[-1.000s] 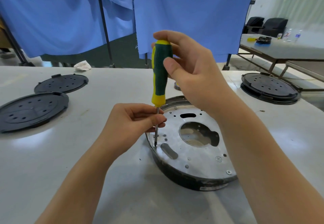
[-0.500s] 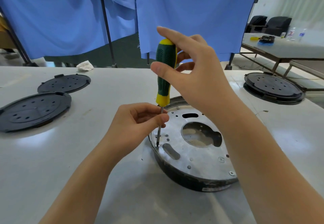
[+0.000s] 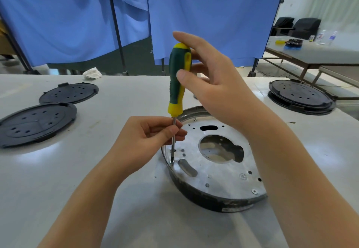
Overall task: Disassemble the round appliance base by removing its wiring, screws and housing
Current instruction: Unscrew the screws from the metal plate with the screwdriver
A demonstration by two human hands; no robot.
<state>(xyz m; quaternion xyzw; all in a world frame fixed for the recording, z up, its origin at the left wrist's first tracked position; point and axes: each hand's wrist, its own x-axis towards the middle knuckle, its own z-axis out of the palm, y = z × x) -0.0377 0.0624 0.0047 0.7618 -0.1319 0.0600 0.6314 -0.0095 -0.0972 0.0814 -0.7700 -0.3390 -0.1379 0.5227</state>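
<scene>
Head view. Round appliance base (image 3: 215, 170) lying bottom-up on the white desk (image 3: 58, 179), metal plate showing, near the front edge and between both forearms. Green-and-yellow screwdriver (image 3: 177, 80) standing upright, tip seated in a screw (image 3: 171, 161) at the plate's left rim. Left hand (image 3: 149, 140) pinching the steel shaft to steady it. Right hand (image 3: 209, 80) now looser on the handle than half a second back: thumb pressed against the grip, index finger arched over the cap, other fingers spread clear. Looks like a re-grip between turns, so the screw is probably backing out but not free. Another screw (image 3: 254, 191) remaining at the near right rim. Three black perforated covers (image 3: 37, 123) (image 3: 69, 93) (image 3: 301, 95) lying well apart on the desk.
</scene>
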